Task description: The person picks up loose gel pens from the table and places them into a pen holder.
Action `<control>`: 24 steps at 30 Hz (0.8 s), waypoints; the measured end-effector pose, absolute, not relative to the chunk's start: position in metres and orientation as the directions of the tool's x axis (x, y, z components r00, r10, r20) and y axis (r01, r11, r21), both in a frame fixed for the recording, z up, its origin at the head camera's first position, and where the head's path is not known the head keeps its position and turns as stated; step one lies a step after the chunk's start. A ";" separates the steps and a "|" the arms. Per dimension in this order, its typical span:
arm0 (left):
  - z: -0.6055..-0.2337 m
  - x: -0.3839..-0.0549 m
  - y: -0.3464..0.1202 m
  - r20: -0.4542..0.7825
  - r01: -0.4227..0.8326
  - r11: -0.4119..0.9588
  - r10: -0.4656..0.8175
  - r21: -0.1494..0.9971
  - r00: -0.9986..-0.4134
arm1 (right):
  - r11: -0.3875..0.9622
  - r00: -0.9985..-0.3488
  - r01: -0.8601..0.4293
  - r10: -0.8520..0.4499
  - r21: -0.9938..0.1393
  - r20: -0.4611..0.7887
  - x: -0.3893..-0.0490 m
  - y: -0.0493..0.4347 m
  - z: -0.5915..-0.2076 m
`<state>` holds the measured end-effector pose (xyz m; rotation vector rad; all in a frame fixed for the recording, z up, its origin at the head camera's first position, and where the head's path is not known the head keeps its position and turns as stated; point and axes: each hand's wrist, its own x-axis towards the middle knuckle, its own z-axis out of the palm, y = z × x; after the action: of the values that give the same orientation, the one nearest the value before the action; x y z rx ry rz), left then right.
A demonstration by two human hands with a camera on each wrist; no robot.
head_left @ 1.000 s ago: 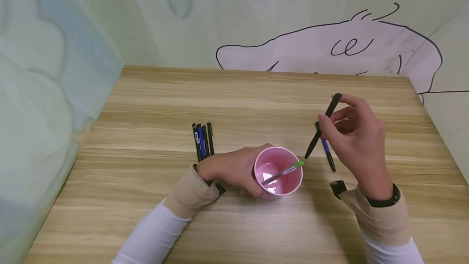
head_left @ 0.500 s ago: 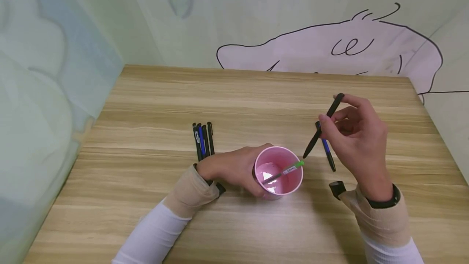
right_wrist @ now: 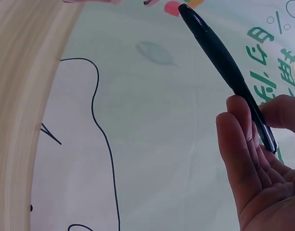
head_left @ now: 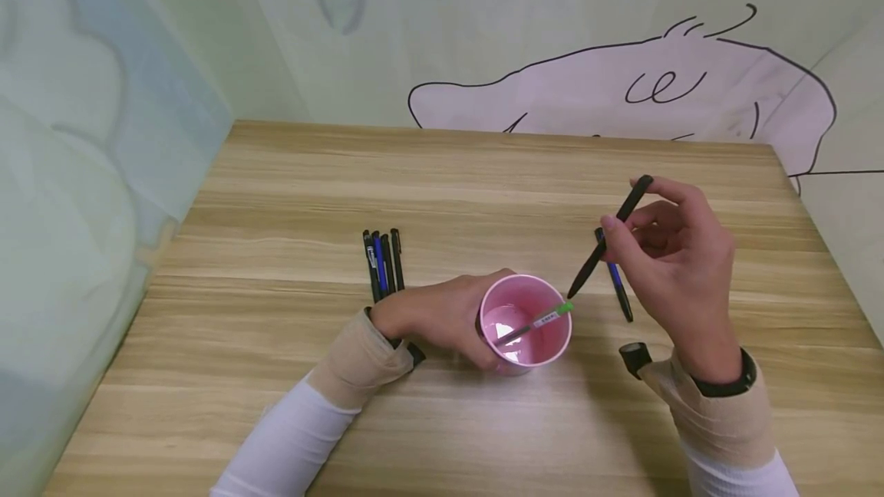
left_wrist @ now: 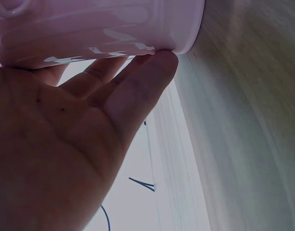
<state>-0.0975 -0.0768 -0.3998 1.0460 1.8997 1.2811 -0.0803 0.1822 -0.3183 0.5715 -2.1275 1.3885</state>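
Observation:
My left hand (head_left: pixel 445 317) grips the side of a pink cup (head_left: pixel 528 290), whose mouth faces up. Inside the cup leans a pen with a green end (head_left: pixel 549 318), that end resting at the right rim. In the left wrist view the fingers lie along the wall of the cup (left_wrist: pixel 114 29). My right hand (head_left: pixel 680 271) pinches a black pen (head_left: pixel 587 271) between thumb and fingers. This pen slants with its lower tip just above the green end, at the cup's right rim. The right wrist view shows the same black pen (right_wrist: pixel 215 50) held clear of the table.
On the wooden table (head_left: pixel 311 175), a blue and black pen (head_left: pixel 619 290) lies beneath the right hand. Several pens (head_left: pixel 384 267) lie side by side behind the left wrist, partly hidden by it. A wall with line drawings (head_left: pixel 621 90) stands behind the table.
The black pen's lower tip has moved slightly left, closer to the cup's rim, while the right hand has shifted a little to the right. The left hand and cup stay put.

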 end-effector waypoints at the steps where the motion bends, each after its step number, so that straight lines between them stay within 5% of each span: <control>1: -0.400 -0.098 -0.077 -0.057 0.271 0.218 0.864 0.938 -0.500 | 0.375 -0.769 -0.608 -0.060 -0.700 0.636 -0.080 0.182 -0.318; 24: -0.401 -0.097 -0.075 -0.040 0.274 0.204 0.863 0.940 -0.504 | 0.346 -0.802 -0.586 -0.118 -0.733 0.586 -0.076 0.174 -0.319</control>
<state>-0.0975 -0.0755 -0.4010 1.0539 1.8985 1.3009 -0.0764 0.1744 -0.3195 0.6163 -2.1816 1.4548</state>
